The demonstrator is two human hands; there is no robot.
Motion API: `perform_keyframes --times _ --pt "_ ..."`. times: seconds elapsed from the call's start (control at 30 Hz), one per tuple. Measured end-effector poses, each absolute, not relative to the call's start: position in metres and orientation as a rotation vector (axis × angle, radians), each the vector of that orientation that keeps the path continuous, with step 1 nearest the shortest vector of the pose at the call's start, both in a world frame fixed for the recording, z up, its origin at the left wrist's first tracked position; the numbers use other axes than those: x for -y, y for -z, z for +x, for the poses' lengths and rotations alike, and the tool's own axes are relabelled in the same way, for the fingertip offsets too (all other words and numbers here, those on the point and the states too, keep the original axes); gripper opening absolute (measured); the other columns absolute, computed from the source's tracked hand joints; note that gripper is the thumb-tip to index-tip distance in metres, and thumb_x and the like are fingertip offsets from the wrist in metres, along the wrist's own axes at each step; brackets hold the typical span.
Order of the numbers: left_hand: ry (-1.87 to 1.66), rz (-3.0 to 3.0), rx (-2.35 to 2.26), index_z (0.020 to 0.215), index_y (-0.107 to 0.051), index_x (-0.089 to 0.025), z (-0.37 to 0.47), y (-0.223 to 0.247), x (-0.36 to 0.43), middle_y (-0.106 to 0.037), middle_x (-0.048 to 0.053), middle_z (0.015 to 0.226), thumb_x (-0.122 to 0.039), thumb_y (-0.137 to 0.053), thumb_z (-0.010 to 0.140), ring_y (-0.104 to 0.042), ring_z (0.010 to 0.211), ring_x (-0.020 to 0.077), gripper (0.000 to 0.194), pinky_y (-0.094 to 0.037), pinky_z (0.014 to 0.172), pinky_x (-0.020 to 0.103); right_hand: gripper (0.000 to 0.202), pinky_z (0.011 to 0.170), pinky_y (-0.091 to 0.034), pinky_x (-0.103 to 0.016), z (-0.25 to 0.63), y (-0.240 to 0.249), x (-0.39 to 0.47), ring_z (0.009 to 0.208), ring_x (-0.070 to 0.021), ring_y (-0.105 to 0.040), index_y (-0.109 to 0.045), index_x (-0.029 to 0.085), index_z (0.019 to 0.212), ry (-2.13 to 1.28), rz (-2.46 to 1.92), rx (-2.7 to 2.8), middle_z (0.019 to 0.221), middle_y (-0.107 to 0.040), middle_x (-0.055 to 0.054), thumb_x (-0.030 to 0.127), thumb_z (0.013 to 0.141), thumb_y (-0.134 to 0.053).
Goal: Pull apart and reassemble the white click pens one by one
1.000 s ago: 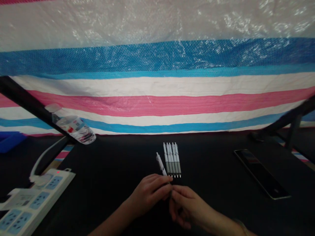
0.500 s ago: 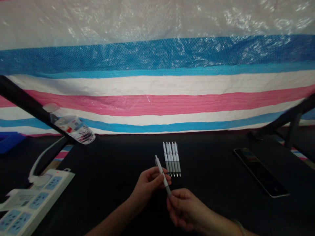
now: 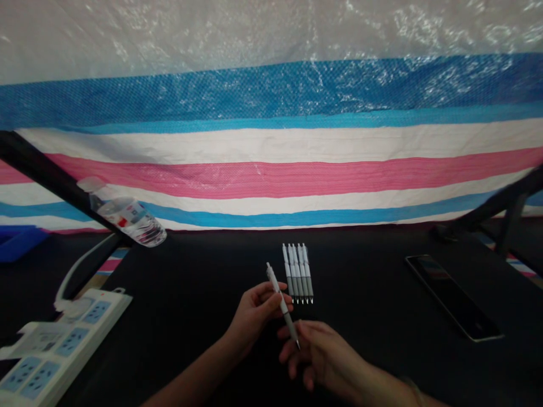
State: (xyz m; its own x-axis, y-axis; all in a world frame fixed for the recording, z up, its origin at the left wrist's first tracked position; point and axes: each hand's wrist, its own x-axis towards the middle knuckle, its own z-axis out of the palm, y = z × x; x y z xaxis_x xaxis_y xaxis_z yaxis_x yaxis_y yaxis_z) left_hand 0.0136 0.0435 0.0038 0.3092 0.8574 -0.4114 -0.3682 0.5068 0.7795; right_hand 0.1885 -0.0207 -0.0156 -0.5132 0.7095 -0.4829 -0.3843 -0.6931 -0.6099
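Nearside of the row of white-and-grey plastic pens [image 3: 298,273], the left hand [image 3: 253,314] pinches one slim white-and-grey pen [image 3: 284,307]; the right hand [image 3: 326,350], fingers now parted, bares its tip, apparently leaving the left supporting it.

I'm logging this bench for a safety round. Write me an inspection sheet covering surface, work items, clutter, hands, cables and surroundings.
Surface: black tabletop.
Work items: white-and-grey pen in hand; row of five similar pens beyond.
Clutter: phone right; clear bottle far left; power strip near left.
Hands: left hand holds the pen's barrel; right hand, fingers parted, at its tip end, contact unclear.
Cables: white cable at the power strip.
Surroundings: striped sheet behind; blue container at left edge.
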Motion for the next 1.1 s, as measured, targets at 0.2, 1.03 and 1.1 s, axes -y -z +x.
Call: perform_keyframes --times 0.2,1.03,1.1 --pt "-0.864 0.623 -0.894 0.102 -0.078 -0.013 0.0112 -0.0008 -0.0462 -0.081 0.01 0.085 -0.04 -0.096 0.066 -0.077 0.075 0.0207 0.048 -0.059 0.072 0.029 0.043 0.044 -0.043 -0.018 0.1909 0.0156 0.0209 0.062 -0.0137 -0.067 -0.062 0.016 0.096 -2.254 -0.918 0.535 0.078 -0.071 -0.003 0.05 0.078 -0.084" --pt "-0.866 0.623 -0.884 0.101 -0.079 -0.014 0.0114 -0.0034 -0.0463 -0.081 0.006 0.08 -0.04 -0.096 0.066 -0.075 0.07 0.0171 0.047 -0.058 0.071 0.026 0.042 0.039 -0.043 -0.016 0.1942 0.0115 0.0189 0.066 -0.0179 -0.075 -0.058 0.016 0.104 -2.341 -0.893 0.527 0.087 -0.075 -0.008 0.049 0.085 -0.076" --pt "-0.864 0.621 -0.882 0.101 -0.079 -0.015 0.0113 -0.0035 -0.0461 -0.081 0.006 0.081 -0.04 -0.096 0.066 -0.076 0.07 0.0167 0.046 -0.058 0.071 0.026 0.04 0.04 -0.044 -0.016 0.1947 0.0118 0.0186 0.065 -0.018 -0.075 -0.058 0.016 0.1 -2.344 -0.895 0.534 0.084 -0.074 -0.007 0.048 0.085 -0.076"
